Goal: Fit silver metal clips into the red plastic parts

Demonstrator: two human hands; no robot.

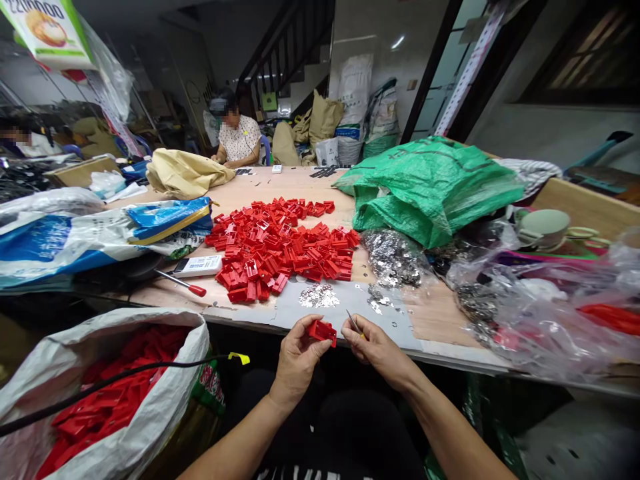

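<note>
Between the thumb and fingers of my left hand is a small red plastic housing, raised just in front of the table edge. My right hand is closed around a thin pointed metal tool with a bit of yellow near the fingers; its exact kind I cannot make out. The tool's tip points up and left, apart from the red housing. Beyond both hands, small flat silvery metal pieces lie on a grey sheet. A large heap of similar red housings spreads behind them.
An open white sack of red pieces stands at left, crossed by a black cable. A red-handled tool lies near the table's left front. Bagged metal pieces and a green sack are right. A person sits opposite.
</note>
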